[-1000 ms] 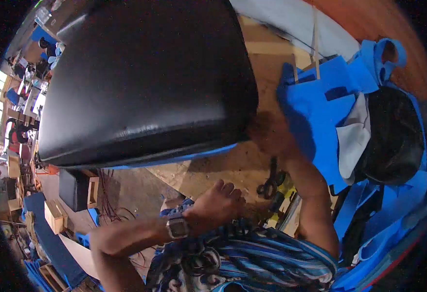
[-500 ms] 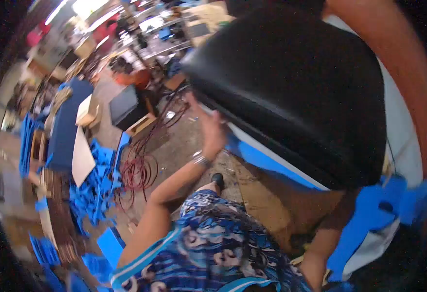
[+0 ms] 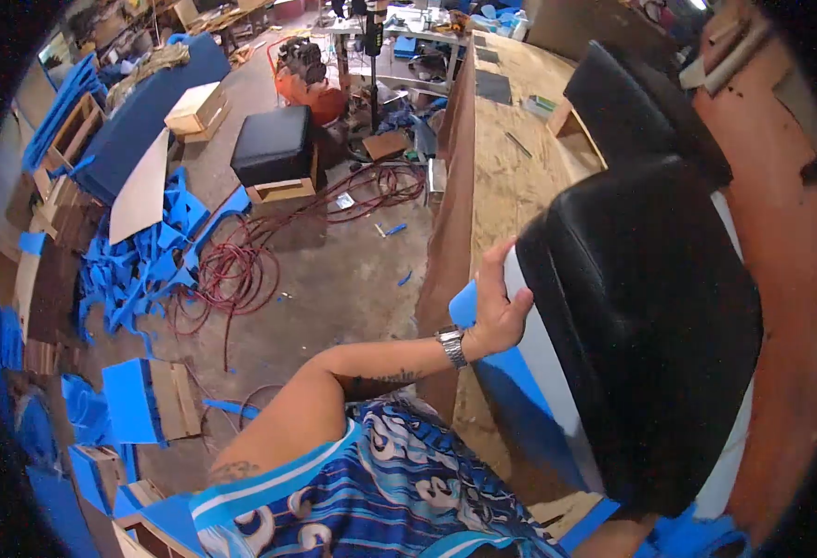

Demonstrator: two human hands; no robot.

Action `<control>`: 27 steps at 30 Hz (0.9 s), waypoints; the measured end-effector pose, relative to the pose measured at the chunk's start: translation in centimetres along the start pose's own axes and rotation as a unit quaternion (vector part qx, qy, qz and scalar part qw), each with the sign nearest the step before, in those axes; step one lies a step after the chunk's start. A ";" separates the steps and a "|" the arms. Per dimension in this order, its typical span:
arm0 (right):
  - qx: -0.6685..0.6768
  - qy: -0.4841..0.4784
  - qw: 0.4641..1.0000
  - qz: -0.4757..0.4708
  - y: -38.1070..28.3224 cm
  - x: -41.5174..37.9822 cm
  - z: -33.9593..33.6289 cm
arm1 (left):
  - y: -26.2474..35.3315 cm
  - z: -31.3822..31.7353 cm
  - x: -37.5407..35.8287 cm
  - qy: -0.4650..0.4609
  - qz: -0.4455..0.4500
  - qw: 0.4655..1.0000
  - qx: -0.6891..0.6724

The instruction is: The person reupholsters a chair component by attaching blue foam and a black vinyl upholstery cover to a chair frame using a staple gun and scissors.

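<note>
A black upholstered cushion (image 3: pixel 650 316), covered in leather-like material with a seam along its side, stands over the workbench in front of me. White fabric (image 3: pixel 550 391) shows along its lower edge, and blue foam (image 3: pixel 515 377) shows below that. My left hand (image 3: pixel 499 316) grips the near left edge, its thumb on the white strip and its fingers partly out of sight. At the bottom, my right forearm (image 3: pixel 613 539) reaches beneath the cushion's lower end, where the hand is hidden. Another black padded piece (image 3: pixel 641 112) stands just behind the cushion.
The plywood bench top (image 3: pixel 511 186) runs away from me. On the floor to the left lie a coiled red hose (image 3: pixel 241 270), blue foam scraps (image 3: pixel 148 265) and a black-topped stool (image 3: pixel 274 149). A brown surface (image 3: pixel 795 307) borders the right side.
My view has swung so the cushion appears lower and further right, with more bench top visible. My left hand stays on the cushion's edge. Less of my right arm shows.
</note>
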State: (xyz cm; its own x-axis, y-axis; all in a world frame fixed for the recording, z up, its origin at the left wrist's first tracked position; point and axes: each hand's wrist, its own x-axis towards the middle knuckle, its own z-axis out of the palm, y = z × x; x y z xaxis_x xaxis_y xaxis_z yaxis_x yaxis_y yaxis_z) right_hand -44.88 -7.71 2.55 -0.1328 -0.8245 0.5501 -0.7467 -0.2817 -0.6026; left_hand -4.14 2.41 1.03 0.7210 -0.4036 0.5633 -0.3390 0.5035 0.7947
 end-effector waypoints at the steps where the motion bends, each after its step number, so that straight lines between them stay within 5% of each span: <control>1: -0.014 0.006 1.000 0.001 -0.1 0.2 0.4 | -0.8 0.4 1.0 -0.007 -0.019 1.000 -0.009; 8: -0.078 0.070 0.992 0.067 -1.3 -0.1 0.1 | -7.0 3.1 9.0 -0.101 -0.011 0.994 -0.049; 16: -0.133 0.138 0.973 0.128 -3.8 -2.5 -1.9 | -17.9 15.3 17.4 -0.372 -0.067 0.924 -0.048; 18: -0.145 0.157 0.966 0.146 -4.4 -4.1 -3.3 | -24.8 22.1 17.9 -0.463 0.089 0.882 -0.016; 21: -0.157 0.192 0.951 0.184 -5.8 -9.1 -5.5 | -20.8 25.8 21.4 -0.591 0.098 0.792 0.118; 24: -0.134 0.243 0.930 0.242 -10.3 -16.3 -7.0 | -12.8 19.6 25.9 -0.643 0.055 0.762 0.057; 26: -0.063 0.268 0.921 0.275 -14.8 -18.0 -6.0 | -7.4 17.5 28.1 -0.691 0.006 0.722 0.026; 27: 0.109 0.307 0.890 0.319 -19.5 -15.7 -5.0 | -4.8 17.3 28.7 -0.720 -0.024 0.693 0.021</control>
State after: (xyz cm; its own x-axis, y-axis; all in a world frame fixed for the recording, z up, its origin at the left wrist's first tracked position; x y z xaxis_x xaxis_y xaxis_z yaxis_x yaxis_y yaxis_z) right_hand -31.52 13.17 8.58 -0.8659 -0.4458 0.2269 -0.2554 0.0040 -0.9668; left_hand 7.76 -24.81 17.27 -0.6091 -0.7780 0.1542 -0.3742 0.4533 0.8090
